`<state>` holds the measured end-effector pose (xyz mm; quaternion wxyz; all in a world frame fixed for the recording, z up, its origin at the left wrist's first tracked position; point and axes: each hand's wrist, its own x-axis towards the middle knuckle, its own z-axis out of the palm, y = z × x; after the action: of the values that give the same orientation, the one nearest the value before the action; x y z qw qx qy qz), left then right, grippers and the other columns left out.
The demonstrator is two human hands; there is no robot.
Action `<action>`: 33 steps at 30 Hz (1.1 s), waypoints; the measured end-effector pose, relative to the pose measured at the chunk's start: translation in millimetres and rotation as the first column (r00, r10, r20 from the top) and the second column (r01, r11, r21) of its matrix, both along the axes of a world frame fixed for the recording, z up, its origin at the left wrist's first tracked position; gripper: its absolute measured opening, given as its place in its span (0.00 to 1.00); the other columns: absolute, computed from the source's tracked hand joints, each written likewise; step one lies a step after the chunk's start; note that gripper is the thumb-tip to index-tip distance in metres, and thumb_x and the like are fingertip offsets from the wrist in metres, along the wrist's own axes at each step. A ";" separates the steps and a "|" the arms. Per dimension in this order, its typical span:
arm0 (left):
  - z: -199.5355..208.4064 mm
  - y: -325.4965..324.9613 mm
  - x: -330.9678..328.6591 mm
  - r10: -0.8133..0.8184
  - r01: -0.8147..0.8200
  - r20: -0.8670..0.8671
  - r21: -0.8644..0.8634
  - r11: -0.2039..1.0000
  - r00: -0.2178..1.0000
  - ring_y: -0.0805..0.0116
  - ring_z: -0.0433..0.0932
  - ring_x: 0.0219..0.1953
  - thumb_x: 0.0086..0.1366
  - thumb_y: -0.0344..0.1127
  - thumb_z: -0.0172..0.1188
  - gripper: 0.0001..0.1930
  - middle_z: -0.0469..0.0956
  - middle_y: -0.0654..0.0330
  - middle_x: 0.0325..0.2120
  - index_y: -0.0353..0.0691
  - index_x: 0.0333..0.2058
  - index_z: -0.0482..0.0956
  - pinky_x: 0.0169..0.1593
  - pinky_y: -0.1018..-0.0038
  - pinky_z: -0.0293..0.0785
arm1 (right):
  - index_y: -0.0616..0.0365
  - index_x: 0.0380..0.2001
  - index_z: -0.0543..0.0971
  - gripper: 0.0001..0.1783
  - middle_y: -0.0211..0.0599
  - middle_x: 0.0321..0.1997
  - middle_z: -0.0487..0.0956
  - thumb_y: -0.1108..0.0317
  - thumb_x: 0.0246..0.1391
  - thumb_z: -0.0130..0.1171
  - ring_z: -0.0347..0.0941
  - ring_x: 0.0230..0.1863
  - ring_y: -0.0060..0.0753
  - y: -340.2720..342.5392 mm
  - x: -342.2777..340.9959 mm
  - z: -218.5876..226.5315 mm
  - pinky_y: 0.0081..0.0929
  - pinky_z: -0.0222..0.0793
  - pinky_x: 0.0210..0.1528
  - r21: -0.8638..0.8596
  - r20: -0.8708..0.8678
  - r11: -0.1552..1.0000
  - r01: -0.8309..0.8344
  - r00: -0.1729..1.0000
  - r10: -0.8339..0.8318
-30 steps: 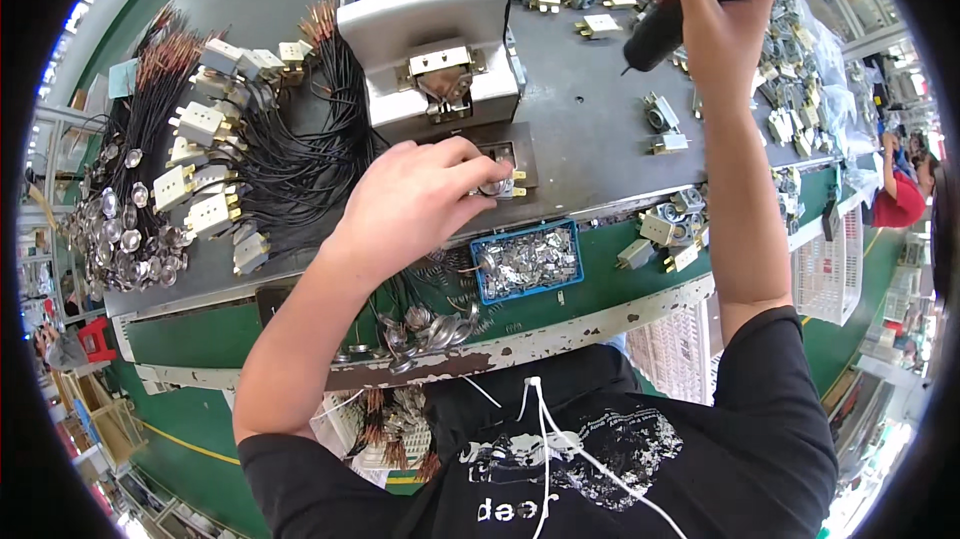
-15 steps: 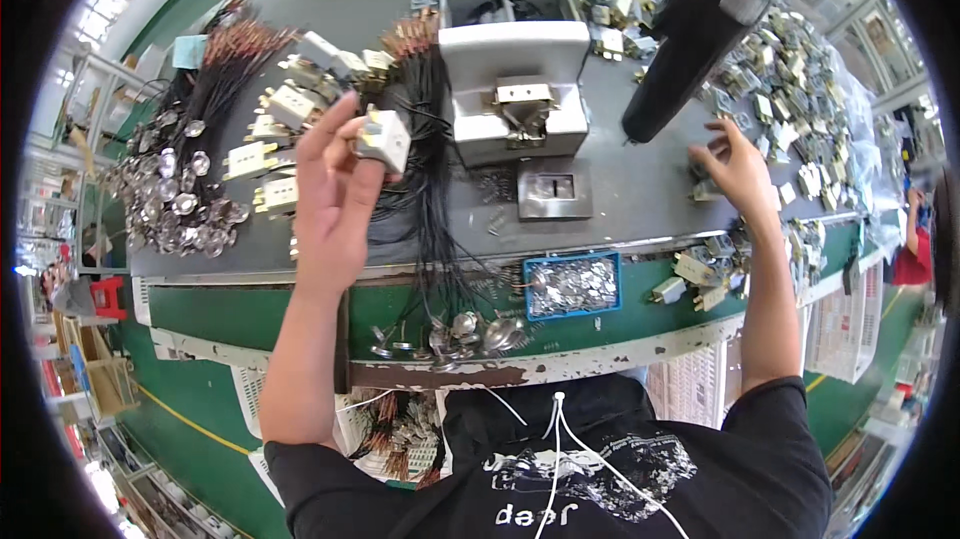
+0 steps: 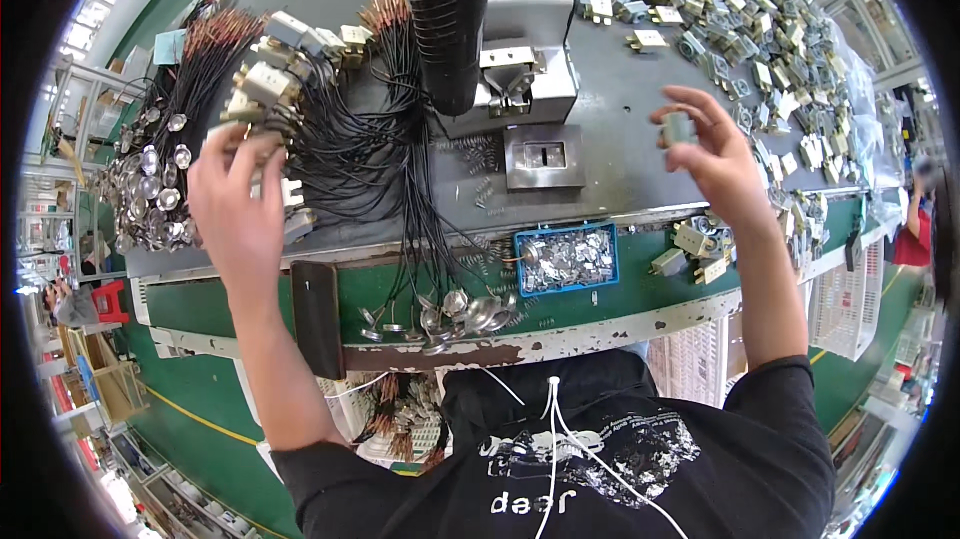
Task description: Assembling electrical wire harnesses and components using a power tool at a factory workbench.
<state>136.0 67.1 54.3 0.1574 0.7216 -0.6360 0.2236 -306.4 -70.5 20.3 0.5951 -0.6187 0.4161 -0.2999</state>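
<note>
Grey block (image 3: 679, 129) newly between right fingers (image 3: 698, 98), empty earlier; grip of left fingers (image 3: 243, 161) unclear

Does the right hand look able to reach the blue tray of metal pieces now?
Probably yes: the blue tray sits to the lower left of the right hand in this view, and nothing seems to block the way. However, the hand holds a small grey part, which may hinder picking.
</note>
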 end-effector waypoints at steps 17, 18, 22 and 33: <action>-57.3 -41.9 -113.7 -0.569 0.680 -0.373 0.381 0.626 0.733 0.59 0.79 0.37 0.57 0.37 0.70 0.08 0.79 0.60 0.29 0.42 0.33 0.83 0.42 0.63 0.76 | 0.58 0.55 0.75 0.29 0.41 0.53 0.82 0.73 0.49 0.75 0.81 0.54 0.43 29.1 77.8 -1.1 0.35 0.78 0.57 -0.572 -0.365 0.729 -0.375 0.913 0.183; -55.5 -42.1 -113.2 -0.594 0.698 -0.367 0.367 0.615 0.716 0.59 0.80 0.38 0.58 0.36 0.70 0.08 0.79 0.59 0.30 0.41 0.34 0.83 0.42 0.63 0.76 | 0.58 0.52 0.77 0.27 0.41 0.51 0.83 0.72 0.49 0.75 0.81 0.51 0.45 28.3 78.5 0.5 0.36 0.78 0.54 -0.634 -0.413 0.667 -0.392 0.901 0.137; -38.2 -44.2 -98.1 -0.386 0.667 -0.635 0.285 0.689 0.670 0.55 0.82 0.38 0.63 0.32 0.66 0.10 0.80 0.54 0.33 0.39 0.41 0.78 0.42 0.59 0.78 | 0.57 0.48 0.79 0.23 0.42 0.53 0.81 0.72 0.48 0.75 0.81 0.48 0.46 18.2 78.1 1.6 0.38 0.78 0.50 -0.645 -0.483 0.608 -0.463 0.864 0.146; -6.4 -26.3 -69.4 -0.229 0.412 -0.788 0.034 0.910 0.572 0.77 0.73 0.28 0.67 0.25 0.63 0.10 0.77 0.62 0.33 0.35 0.47 0.82 0.33 0.78 0.71 | 0.57 0.48 0.78 0.19 0.41 0.49 0.81 0.65 0.55 0.68 0.80 0.44 0.52 11.4 79.9 -0.9 0.42 0.77 0.45 -0.589 -0.673 0.519 -0.619 0.731 0.109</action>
<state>66.6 40.8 47.9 0.3721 0.6312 -0.6483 -0.2071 -226.5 -59.1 19.3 0.1632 -0.9481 0.2471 -0.1158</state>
